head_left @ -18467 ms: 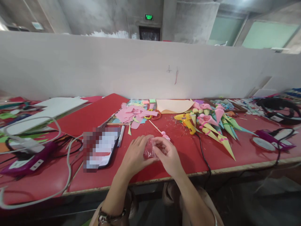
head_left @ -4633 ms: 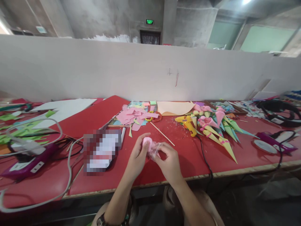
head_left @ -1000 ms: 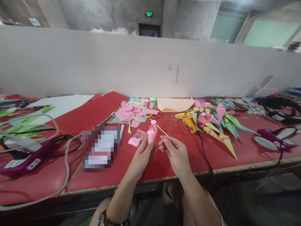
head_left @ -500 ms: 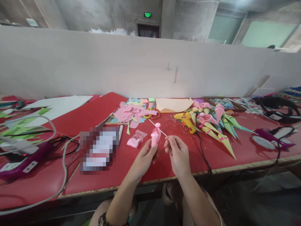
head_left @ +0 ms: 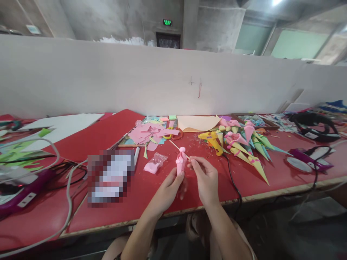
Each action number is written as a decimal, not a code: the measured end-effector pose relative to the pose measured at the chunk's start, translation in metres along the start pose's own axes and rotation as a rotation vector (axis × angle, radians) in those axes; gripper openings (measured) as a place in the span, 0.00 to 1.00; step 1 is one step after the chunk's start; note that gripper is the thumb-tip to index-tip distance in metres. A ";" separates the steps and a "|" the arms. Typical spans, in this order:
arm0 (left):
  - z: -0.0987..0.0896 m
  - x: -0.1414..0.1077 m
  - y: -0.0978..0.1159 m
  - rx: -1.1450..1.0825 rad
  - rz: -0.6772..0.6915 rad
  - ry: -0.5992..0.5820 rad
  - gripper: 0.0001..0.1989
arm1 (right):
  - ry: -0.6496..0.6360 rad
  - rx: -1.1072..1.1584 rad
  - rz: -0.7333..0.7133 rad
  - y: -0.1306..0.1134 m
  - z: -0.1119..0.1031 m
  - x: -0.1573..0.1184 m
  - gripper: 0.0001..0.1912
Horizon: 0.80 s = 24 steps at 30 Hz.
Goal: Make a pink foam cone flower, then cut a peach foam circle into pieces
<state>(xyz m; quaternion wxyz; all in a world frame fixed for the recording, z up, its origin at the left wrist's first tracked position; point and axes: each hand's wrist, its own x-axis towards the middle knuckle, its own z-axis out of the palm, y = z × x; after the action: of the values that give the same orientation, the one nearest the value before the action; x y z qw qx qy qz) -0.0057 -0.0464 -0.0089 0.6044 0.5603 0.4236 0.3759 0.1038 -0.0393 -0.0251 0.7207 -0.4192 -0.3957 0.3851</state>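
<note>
My left hand [head_left: 170,188] is closed around the lower part of a small pink ice cream cone model [head_left: 180,167], held upright with a swirl and a round pink ball on top. Pinched in my right hand [head_left: 204,177] is a thin wooden stick [head_left: 174,144], slanting up to the left past the ball at the cone's top. Whether the stick touches the cone I cannot tell. Left of my hands lies a clear bag with pink clay [head_left: 154,165]. To the right rests a yellow glue gun [head_left: 213,141] with a black cord.
Several pastel cones [head_left: 251,159] lie in a heap at the right. Pink paper pieces [head_left: 146,131] and scissors [head_left: 176,133] are at the back. A blurred-out phone-like object [head_left: 111,178] lies left, beside cables [head_left: 71,191] and a purple power strip [head_left: 311,159] sits far right.
The view has shifted slightly, so the table sits a little lower and further left. The stick and the cone's top have come closer together; both hands keep their hold.
</note>
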 end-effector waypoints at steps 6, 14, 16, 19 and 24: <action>0.003 -0.003 -0.001 -0.006 0.011 -0.086 0.15 | -0.070 -0.114 -0.100 0.000 -0.002 0.001 0.06; 0.005 -0.003 0.001 0.002 0.046 -0.029 0.17 | -0.167 -0.048 -0.095 0.000 -0.001 -0.001 0.07; 0.004 -0.002 -0.001 0.024 0.064 -0.030 0.16 | -0.171 -0.038 -0.090 0.001 -0.001 -0.001 0.08; 0.004 -0.001 -0.004 0.062 0.087 -0.036 0.14 | -0.163 0.002 -0.069 0.004 0.000 -0.001 0.08; 0.002 -0.002 -0.005 0.105 0.111 -0.042 0.12 | -0.143 0.206 0.099 0.006 0.002 -0.002 0.17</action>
<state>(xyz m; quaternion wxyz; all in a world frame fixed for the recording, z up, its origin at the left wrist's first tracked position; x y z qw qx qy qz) -0.0049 -0.0490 -0.0138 0.5611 0.6216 0.3983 0.3743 0.1002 -0.0391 -0.0303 0.7099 -0.3334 -0.3832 0.4878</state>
